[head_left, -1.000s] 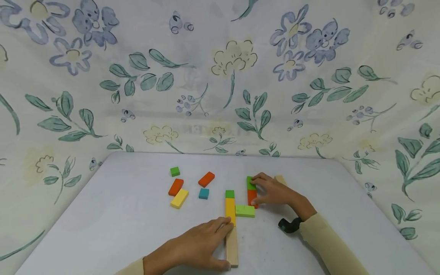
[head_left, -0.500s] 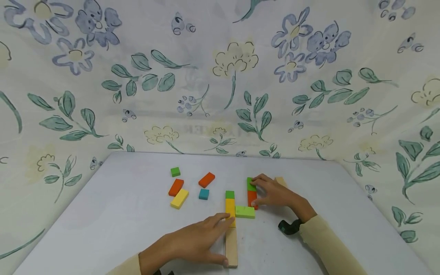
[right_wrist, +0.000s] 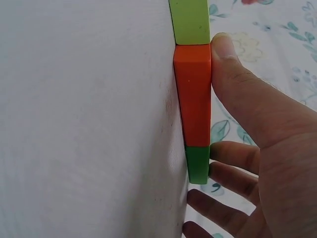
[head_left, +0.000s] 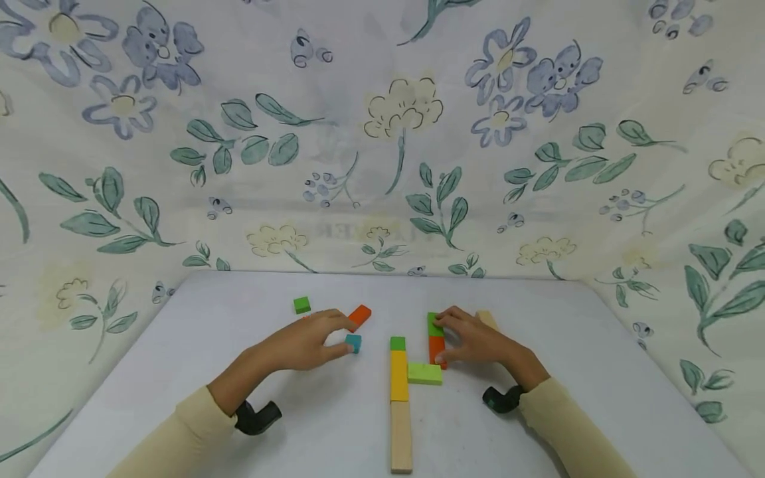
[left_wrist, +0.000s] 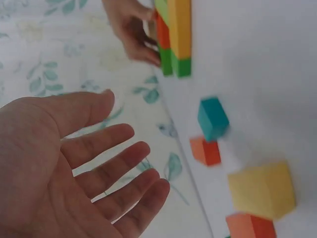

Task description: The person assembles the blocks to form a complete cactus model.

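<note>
My left hand point(head_left: 307, 342) is over the loose blocks, thumb and fingers spread apart. Its thumb tip overlaps a blue block point(head_left: 354, 343) in the head view, and a red block point(head_left: 361, 315) is just past its fingertips. The left wrist view shows an empty palm. My right hand point(head_left: 478, 336) rests on a flat row, its thumb on a red block point(right_wrist: 195, 99) and fingers at a green block point(right_wrist: 198, 166). Beside that row, a light green block point(head_left: 425, 374) bridges to a column of a green block point(head_left: 397, 343), an orange-yellow block point(head_left: 398, 375) and a plain wooden block point(head_left: 402, 438).
A small green block point(head_left: 301, 305) lies at the back left. A yellow block point(left_wrist: 260, 191) and another red block point(left_wrist: 250, 225) are mostly hidden by the left hand in the head view. Behind the right hand is a beige block point(head_left: 487, 319). Floral cloth point(head_left: 335, 252) borders the white table.
My left hand has left the wooden and yellow column and moved up and left to the loose blocks. The right hand stays on the red and green row.
</note>
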{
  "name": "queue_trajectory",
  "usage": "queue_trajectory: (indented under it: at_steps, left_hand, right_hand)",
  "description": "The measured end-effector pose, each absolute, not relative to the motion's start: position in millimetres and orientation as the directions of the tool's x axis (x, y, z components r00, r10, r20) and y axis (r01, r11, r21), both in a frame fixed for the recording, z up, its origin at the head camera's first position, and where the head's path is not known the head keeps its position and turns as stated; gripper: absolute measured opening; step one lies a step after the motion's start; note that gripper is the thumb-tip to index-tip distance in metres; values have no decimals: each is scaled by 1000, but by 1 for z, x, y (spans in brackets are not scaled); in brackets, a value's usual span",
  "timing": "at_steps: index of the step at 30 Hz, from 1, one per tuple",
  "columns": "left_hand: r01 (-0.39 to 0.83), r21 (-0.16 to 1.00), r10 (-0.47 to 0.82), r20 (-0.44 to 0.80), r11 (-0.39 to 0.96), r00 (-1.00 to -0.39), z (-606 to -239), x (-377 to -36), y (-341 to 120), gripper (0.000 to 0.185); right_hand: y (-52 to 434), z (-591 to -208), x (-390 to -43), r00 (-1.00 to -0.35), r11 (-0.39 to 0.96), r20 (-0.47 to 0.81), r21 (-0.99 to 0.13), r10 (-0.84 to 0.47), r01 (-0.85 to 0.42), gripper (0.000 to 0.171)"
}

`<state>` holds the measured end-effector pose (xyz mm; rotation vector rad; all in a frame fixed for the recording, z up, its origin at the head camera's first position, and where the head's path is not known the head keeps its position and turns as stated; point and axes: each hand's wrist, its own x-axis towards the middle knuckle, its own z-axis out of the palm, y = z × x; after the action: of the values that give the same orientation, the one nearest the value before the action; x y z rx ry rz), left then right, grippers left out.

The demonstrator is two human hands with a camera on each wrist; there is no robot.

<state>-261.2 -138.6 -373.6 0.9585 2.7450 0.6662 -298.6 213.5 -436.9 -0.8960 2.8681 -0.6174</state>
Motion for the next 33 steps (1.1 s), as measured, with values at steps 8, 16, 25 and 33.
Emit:
queue_trajectory:
  at_steps: [8,16,25,33]
  left_hand:
    - [490,402,570,-104,774,-815,-382,-311,-142,43]
    - [465,377,553,-172,801,-815,-381,-333,-134,45]
    - [391,381,502,-255,838,-826,-383,-350,-121,50]
    - [414,361,522,-283,835,-805,-386,-355,-115,58]
  right_hand:
    - [216,-442,-298,-846,771,28,-396,-533,-499,76]
    - [213,-442,-296,-854,778,22,-401,-520,-484,75]
    - [213,-439,-295,-850,776,28,-395,-525,-492,73]
    - [212,-437,-293,-843,770,26,-394,-538,-503,72]
